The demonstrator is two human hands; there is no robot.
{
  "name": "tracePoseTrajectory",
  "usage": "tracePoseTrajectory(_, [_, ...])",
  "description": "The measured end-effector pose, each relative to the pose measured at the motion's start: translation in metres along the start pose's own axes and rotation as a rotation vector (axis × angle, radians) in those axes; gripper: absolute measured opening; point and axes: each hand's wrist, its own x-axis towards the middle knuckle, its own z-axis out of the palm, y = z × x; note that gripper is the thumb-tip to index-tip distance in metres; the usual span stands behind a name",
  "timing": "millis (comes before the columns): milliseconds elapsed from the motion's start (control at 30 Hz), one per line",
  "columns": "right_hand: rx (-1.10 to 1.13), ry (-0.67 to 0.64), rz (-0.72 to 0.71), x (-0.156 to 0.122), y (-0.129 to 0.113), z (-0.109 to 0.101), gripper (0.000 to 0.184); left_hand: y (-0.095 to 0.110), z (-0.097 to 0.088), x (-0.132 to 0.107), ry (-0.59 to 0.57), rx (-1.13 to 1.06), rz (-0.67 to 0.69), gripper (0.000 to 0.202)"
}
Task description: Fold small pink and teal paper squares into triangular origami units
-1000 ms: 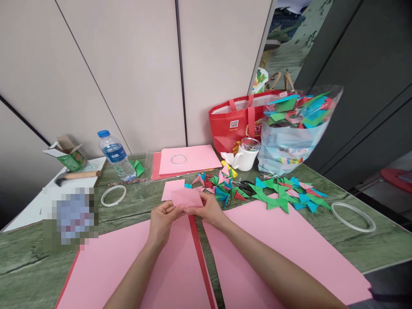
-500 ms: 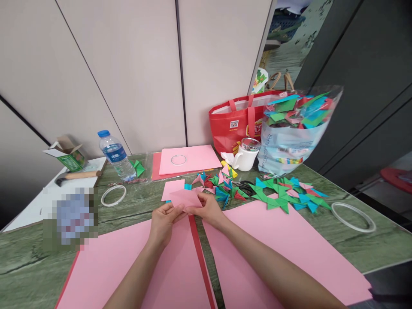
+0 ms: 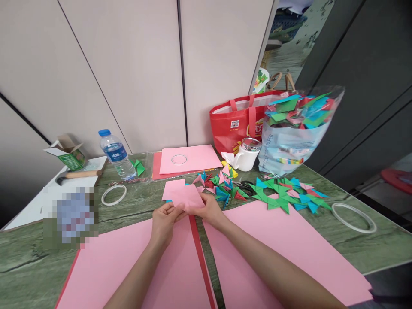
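Both my hands hold a small pink paper piece point(image 3: 186, 197) above the table's middle. My left hand point(image 3: 165, 223) pinches its lower left edge, and my right hand point(image 3: 208, 209) grips its right side with closed fingers. Just behind it another small pink sheet point(image 3: 170, 188) lies flat. Two large pink sheets point(image 3: 283, 244) lie under my forearms, with a red strip point(image 3: 200, 253) between them. Folded paper shapes in green, blue, red and pink point(image 3: 225, 185) are heaped right beyond my right hand.
More folded shapes point(image 3: 289, 196) lie to the right, by a clear bag of them point(image 3: 296, 128), a white mug point(image 3: 246, 156) and a red tote point(image 3: 238, 124). Tape rings point(image 3: 113, 195) point(image 3: 353, 216), a water bottle point(image 3: 116, 154), a hammer point(image 3: 77, 175), a small box point(image 3: 67, 153) and pink sheets point(image 3: 189, 158) stand behind.
The pink piece has turned slightly in my fingers and now stands a little higher and squarer. My hands have barely shifted.
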Motion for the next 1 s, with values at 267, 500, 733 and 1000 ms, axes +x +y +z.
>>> tracePoseTrajectory(267, [0.015,-0.024,0.020,0.000,0.002,-0.001,0.036,0.002,0.001,-0.001,-0.005,-0.017,-0.046,0.020])
tracePoseTrajectory(500, [-0.024,-0.018,0.031,-0.006,-0.004,0.004,0.021,0.000,0.001,-0.002,0.008,-0.005,-0.028,0.021])
tracePoseTrajectory(733, [0.018,-0.029,0.101,-0.007,-0.008,0.007,0.007,-0.002,0.001,-0.003,0.026,0.068,-0.008,0.022])
tracePoseTrajectory(1000, [0.100,-0.140,0.073,-0.003,0.006,0.000,0.022,0.004,0.000,-0.001,0.026,0.069,-0.036,0.021])
